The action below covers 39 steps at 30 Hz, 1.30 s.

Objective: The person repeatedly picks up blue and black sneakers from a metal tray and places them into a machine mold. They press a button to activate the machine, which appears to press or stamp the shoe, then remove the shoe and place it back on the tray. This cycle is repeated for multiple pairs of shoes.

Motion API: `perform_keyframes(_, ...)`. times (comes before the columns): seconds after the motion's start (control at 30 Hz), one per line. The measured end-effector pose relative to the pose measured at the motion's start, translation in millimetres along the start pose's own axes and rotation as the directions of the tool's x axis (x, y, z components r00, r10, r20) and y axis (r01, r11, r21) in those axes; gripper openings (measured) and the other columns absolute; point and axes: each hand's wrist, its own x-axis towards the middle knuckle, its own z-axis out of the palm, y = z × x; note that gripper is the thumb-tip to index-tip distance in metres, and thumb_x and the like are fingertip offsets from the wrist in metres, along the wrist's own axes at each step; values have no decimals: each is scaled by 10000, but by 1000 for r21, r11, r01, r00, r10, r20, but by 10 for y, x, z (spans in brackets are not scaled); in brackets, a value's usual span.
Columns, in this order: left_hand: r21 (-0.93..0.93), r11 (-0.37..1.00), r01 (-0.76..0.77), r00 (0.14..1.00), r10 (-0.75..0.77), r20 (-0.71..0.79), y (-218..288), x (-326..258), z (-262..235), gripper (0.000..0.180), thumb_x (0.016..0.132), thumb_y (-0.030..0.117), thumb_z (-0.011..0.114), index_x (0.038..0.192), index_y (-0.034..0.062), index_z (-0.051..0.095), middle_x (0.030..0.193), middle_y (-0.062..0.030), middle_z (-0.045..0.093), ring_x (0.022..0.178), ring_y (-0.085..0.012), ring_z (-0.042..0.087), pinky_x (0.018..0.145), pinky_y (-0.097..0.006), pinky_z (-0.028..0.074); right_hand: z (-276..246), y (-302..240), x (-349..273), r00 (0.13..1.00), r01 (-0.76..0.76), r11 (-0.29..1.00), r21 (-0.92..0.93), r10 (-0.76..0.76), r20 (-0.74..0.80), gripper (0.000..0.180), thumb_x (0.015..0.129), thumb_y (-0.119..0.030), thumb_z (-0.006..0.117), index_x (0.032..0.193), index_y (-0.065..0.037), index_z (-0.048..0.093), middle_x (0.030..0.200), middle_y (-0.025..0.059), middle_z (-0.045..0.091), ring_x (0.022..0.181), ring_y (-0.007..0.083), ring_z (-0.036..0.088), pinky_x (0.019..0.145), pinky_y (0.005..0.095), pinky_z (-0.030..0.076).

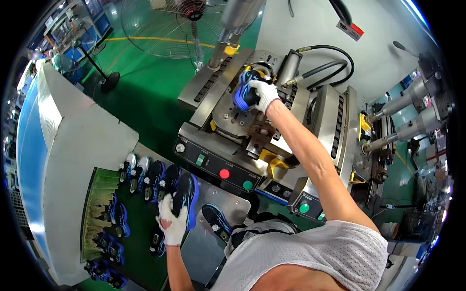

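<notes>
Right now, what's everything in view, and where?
Machines: at least two, silver, centre and right
Coloured round buttons: three, one red, two green, machine fronts
Hoses: several, black, above central machine
Fan: one, grey with red hub, top
Housing: one, white, left
Belt: one, green, lower left
Fringed curtain: one, green, belt's left
Metal shelf: one, grey, lower centre
Held shoes: two, black-blue, lower left and upper centre
Other shoes: over seven, mostly dark, belt and shelf
Shirt: one, pale, bottom
Left hand: one, white-gloved, lower left
Right hand: one, white-gloved, upper centre
</notes>
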Motion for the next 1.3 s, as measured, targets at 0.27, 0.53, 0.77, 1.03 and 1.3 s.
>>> perform_keyframes(0.27, 116, 884, 454, 891, -446, -89, -1008, -1148, 398, 662, 782, 76, 790, 1376, 13, 504, 1194, -184, 561, 1114, -352, 608, 966, -470, 467, -183, 804, 2484, 859, 16, 429, -903, -468, -207, 410, 845, -231, 638, 1208, -42, 623, 1060, 139, 695, 960, 227, 662, 785, 362, 529)
perform_keyframes(0.53, 201, 897, 394, 909, -348, -231, -1271, -1555, 1178, 581, 825, 127, 776, 1336, 21, 523, 1280, -237, 515, 1180, -422, 532, 1017, -507, 426, 159, -230, 1659, 673, 127, -5, -992, -734, 89, 491, 910, -490, 553, 1070, -78, 766, 1234, 180, 701, 1156, 331, 668, 937, 416, 550)
perform_keyframes(0.77, 167, 873, 459, 870, -404, -281, -1360, -1440, 1284, 496, 855, 157, 764, 1281, -12, 574, 1262, -235, 531, 1152, -410, 554, 984, -515, 461, 110, -472, 2467, 825, 239, -812, -533, -119, 552, 312, 858, -177, 578, 1094, -122, 775, 1236, 124, 718, 1146, 320, 687, 933, 411, 571)
perform_keyframes(1.03, 171, 905, 391, 912, -356, -202, -1395, -1289, 1209, 519, 861, 160, 756, 1309, 14, 538, 1254, -245, 528, 1120, -430, 563, 925, -538, 474, -130, -406, 2821, 767, 129, -863, -488, -225, 601, 263, 903, -171, 548, 1036, -105, 765, 1102, 154, 751, 989, 358, 731, 836, 446, 593)
perform_keyframes(1.3, 193, 883, 429, 887, -370, -277, -1369, -1363, 1327, 524, 830, 112, 766, 1296, 10, 549, 1266, -247, 522, 1142, -423, 550, 977, -517, 455, 291, -544, 2145, 903, 126, -448, -885, -318, 289, 440, 870, -339, 588, 1185, -67, 731, 1262, 199, 686, 1169, 352, 668, 1008, 418, 529)
